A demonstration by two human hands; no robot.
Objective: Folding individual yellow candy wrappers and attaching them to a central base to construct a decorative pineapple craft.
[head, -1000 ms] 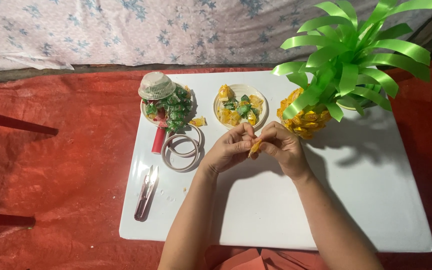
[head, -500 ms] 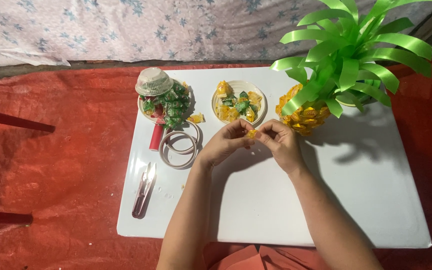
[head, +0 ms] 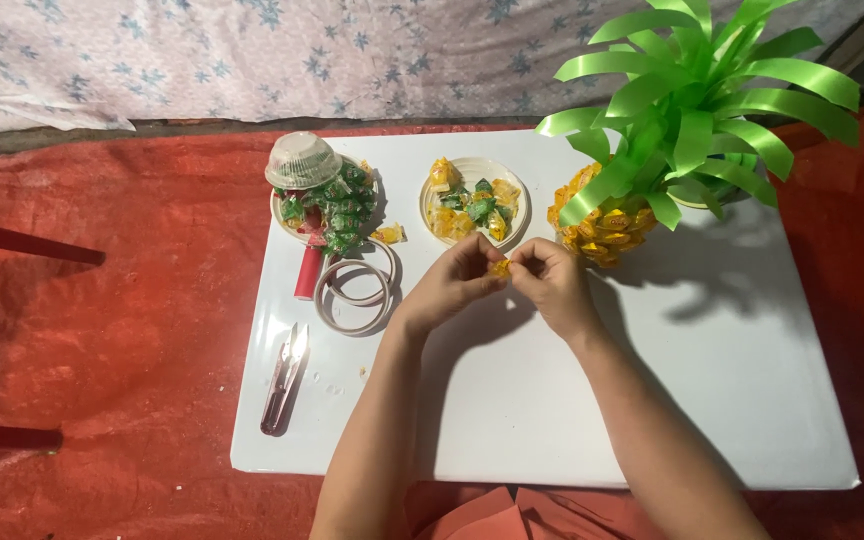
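Both hands meet over the middle of the white worktop (head: 592,400). Left hand (head: 452,285) and right hand (head: 552,283) have fingertips pinched together on a small yellow candy wrapper (head: 501,267), held between them just above the board; fingers curled tight, palms turned inward.

Just behind the hands: a small round plate (head: 430,212) of yellow and green wrapped candies. To its left, a second plate (head: 279,212) heaped with green wrapped candies, an upturned clear plastic cup (head: 302,160) resting on top. Near it, a red tube (head: 309,272) and two tape rings (head: 354,292) lying flat, overlapping. Thread snips (head: 284,376) near the left edge.

At right, a pineapple-shaped craft (head: 607,225) of yellow candies, topped with green ribbon leaves (head: 697,100), just beside the right hand.

Red tarp (head: 102,340) under the worktop.
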